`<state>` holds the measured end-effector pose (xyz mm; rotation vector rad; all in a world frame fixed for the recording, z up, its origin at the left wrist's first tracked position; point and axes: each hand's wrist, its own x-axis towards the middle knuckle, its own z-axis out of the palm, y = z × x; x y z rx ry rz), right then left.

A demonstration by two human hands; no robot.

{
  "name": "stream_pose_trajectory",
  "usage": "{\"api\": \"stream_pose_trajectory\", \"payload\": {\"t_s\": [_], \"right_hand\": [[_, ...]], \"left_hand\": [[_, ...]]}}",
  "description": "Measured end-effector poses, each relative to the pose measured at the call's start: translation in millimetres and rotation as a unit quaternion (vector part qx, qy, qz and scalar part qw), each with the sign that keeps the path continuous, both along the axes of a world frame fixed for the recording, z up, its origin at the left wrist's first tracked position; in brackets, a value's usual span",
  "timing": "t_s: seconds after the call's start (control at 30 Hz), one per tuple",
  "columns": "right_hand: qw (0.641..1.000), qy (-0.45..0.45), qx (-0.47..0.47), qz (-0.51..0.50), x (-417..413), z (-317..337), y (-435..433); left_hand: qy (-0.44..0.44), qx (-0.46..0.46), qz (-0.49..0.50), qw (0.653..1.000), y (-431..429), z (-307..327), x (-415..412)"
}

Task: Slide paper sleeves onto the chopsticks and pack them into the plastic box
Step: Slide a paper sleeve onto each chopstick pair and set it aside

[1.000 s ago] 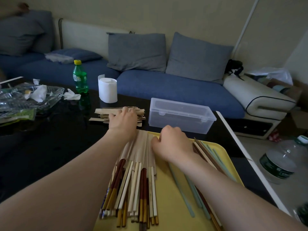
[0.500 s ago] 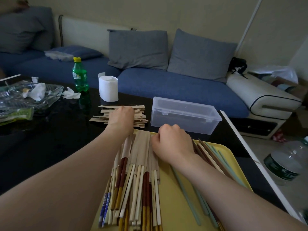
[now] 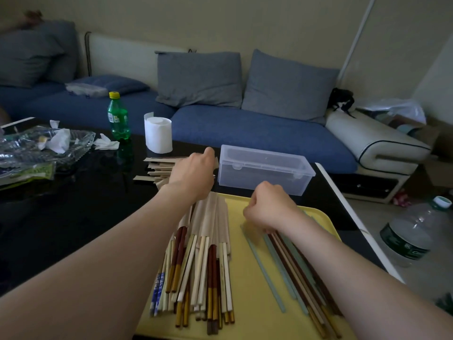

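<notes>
Black and glossy, the table carries a yellow tray at its near right edge, and the work lies on that.

On the tray's left, a heap of sleeved chopsticks lies with the paper ends far and the bare tips near. I make it some two dozen sticks, too overlapped to count exactly. On the tray's right lie the bare chopsticks, about ten, pale green and brown.

They look light, stiff and smooth. I expect the lacquered ones to slip and roll, so a matched pair is best pinched together close to one end.

The right hand sits knuckles-up with its fingers curled over their far ends. Whether it has closed on any I cannot tell.

Just beyond the tray, one fanned stack of paper sleeves lies on the table, perhaps a dozen or more. They look thin and easily creased, best taken at the open mouth.

The left hand reaches over that stack with its thumb raised. Its fingers are hidden, so its grip is unclear.

One clear plastic box stands just right of the sleeves with its lid down and two clasps facing near. It looks rigid and light, and appears to hold nothing yet.

Further left stand one toilet roll, one green bottle and a glass dish of crumpled tissue. A blue sofa lies behind, and a large water bottle stands on the floor at right.
</notes>
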<state>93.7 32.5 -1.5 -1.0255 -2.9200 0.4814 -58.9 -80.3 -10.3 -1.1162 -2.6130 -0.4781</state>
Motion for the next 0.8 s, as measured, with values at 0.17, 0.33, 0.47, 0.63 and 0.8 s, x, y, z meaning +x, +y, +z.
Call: {"api": "stream_pose_trajectory", "payload": {"t_s": [0.17, 0.33, 0.47, 0.63, 0.8], "right_hand": [[0.982, -0.149, -0.112, 0.004, 24.3, 15.4, -6.5], [0.964, -0.212, -0.157, 0.01, 39.5, 18.0, -19.0], [0.976, -0.155, -0.153, -0.002, 46.6, 19.5, -18.0], [0.99, 0.037, -0.124, -0.057, 57.9, 30.2, 1.8], [0.984, -0.059, -0.16, -0.051, 70.4, 31.2, 7.7]], "left_hand": [[-0.162, 0.062, -0.082, 0.981, 5.6, 7.2, 19.1], [-0.286, 0.05, -0.154, 0.945, 6.9, 11.6, 39.6], [-0.364, 0.052, -0.179, 0.913, 5.5, 14.5, 48.1], [-0.392, 0.072, -0.179, 0.899, 5.7, 17.8, 57.3], [-0.354, 0.004, -0.178, 0.918, 12.5, 21.7, 62.1]]}}
